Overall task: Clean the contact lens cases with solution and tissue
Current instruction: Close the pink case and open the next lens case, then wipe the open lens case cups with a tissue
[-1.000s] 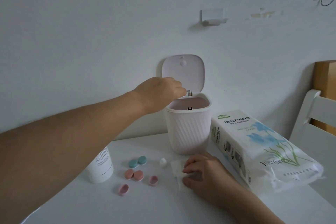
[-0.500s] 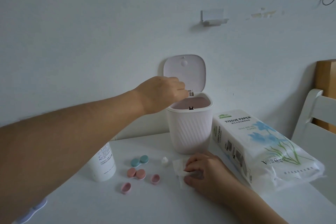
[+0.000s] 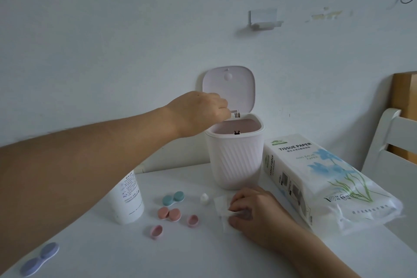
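My left hand hovers over the open rim of the small pink bin, fingers curled downward; anything between them is hidden. My right hand lies on the table, its fingers curled onto a folded white tissue. On the table to the left of it lie a teal lens case, a pink lens case and two loose pink caps. The white solution bottle stands behind my left forearm, its small white cap near the tissue. A purple lens case lies at the bottom left.
The bin's lid stands open against the wall. A pack of tissue paper lies to the right of the bin, near the table's right edge. A white chair stands beyond that edge.
My left hand stays over the bin, shifting only slightly. My right hand keeps its place on the tissue. The view dropped a little, bringing the purple case into sight.
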Motion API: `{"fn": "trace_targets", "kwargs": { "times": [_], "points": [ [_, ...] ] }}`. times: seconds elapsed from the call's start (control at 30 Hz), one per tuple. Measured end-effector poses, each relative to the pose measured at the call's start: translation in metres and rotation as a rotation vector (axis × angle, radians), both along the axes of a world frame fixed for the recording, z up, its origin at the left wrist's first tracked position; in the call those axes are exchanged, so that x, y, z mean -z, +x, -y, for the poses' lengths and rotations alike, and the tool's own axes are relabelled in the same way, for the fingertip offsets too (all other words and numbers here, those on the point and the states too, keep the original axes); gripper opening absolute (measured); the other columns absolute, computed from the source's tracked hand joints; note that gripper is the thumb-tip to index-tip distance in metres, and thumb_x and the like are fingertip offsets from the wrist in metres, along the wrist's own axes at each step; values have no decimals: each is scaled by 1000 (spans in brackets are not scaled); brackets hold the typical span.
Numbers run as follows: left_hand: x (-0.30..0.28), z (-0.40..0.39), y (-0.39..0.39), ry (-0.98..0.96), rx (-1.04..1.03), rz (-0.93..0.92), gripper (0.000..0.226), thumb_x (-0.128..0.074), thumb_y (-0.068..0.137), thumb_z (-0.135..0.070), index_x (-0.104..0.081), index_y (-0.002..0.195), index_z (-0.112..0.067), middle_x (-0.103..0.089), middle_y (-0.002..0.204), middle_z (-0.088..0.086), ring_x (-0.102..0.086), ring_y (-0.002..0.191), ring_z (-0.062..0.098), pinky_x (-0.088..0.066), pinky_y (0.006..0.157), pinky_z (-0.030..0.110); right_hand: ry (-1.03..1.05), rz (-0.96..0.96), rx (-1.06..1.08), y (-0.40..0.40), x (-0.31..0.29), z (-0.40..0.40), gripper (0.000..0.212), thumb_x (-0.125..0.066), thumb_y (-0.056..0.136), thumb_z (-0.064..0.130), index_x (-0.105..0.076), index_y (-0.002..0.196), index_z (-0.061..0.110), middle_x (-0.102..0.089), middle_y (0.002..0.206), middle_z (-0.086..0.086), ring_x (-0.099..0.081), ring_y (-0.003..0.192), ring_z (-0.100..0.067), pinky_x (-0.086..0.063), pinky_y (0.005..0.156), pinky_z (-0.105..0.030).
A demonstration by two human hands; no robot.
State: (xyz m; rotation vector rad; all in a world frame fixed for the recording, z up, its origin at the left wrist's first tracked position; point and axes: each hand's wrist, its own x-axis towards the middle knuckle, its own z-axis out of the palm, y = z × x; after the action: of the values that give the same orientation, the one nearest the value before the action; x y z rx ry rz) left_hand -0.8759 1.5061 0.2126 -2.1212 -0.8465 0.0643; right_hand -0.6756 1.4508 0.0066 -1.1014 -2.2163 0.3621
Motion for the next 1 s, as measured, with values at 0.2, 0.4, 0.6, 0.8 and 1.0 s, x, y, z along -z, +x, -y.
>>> {"fn": "trace_targets", "kwargs": {
  "times": [0.2,0.4,0.6,0.8,1.0],
  "points": [
    [3,3,-5,-219,3,719,10,-61,96,-20,-71,99,-19,-66,90,-6,-63,84,21,-51,72,40,11,4,5,0,1,-1,27,-69,79,47,-78,94,26,-66,97,20,-55,100,-5,-45,93,-28],
    [19,23,-12,-314,61,1392,12,-82,82,-25,-76,93,-23,-71,78,-13,-62,65,-2,-48,65,12,6,-3,37,0,1,0,25,-68,82,46,-76,93,26,-64,93,23,-55,96,-3,-45,93,-28],
    [66,79,-38,-394,116,1652,15,-78,79,-42,-77,88,-29,-75,78,-10,-68,72,7,-54,69,23,15,-74,96,-1,-5,4,11,-74,84,32,-77,90,23,-70,86,14,-62,87,-9,-49,83,-29],
    [130,137,-62,-577,36,1795,17,-82,75,-40,-77,89,-32,-74,80,2,-70,67,20,-55,58,28,37,-297,175,-3,-24,20,8,-76,84,26,-77,89,32,-72,80,25,-65,75,9,-45,65,-8],
    [157,156,-71,-674,95,1885,15,-80,75,-24,-77,90,-29,-76,78,4,-71,69,15,-54,57,22,67,-402,203,-17,-48,31,7,-72,85,32,-76,85,38,-72,79,29,-66,76,9,-45,65,-3]
  ]
}}
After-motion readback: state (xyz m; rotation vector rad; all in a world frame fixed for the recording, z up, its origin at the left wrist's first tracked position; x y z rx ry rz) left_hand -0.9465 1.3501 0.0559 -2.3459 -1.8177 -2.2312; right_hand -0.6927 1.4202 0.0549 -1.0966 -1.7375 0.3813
